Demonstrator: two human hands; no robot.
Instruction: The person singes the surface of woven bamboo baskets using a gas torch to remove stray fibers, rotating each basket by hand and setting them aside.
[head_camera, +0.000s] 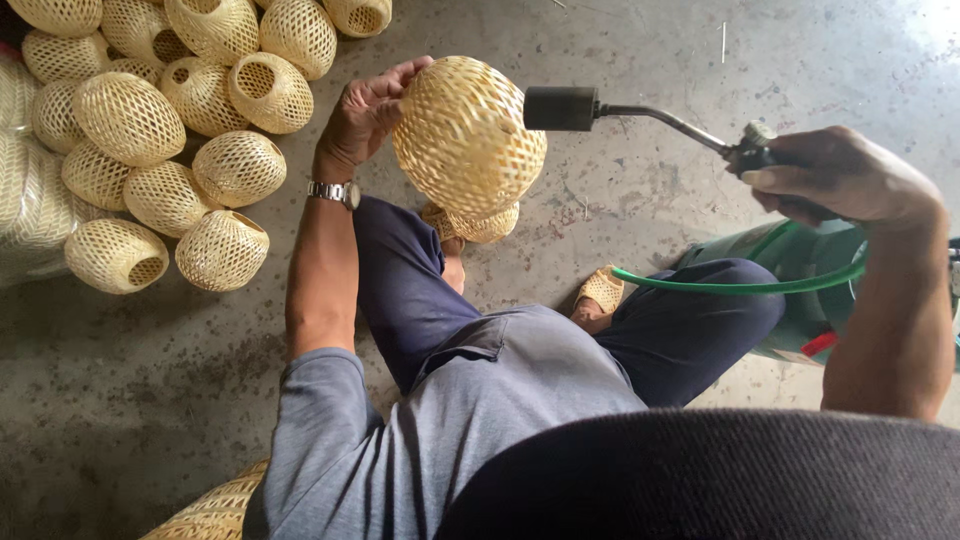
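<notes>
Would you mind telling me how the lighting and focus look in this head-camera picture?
Head view: soft, even daylight with faint shadows; a pale glare on the concrete floor at top right; the woven basket and torch look sharp; the dark hat brim at the bottom is blurred.

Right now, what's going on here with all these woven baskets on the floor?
A person seated on a concrete floor holds up a round woven bamboo basket in the left hand. The right hand grips a gas torch with its dark nozzle right beside the basket; no flame is visible. A green hose runs from the torch toward a green gas cylinder by the knee. A pile of similar baskets sits on the person's left.
</notes>
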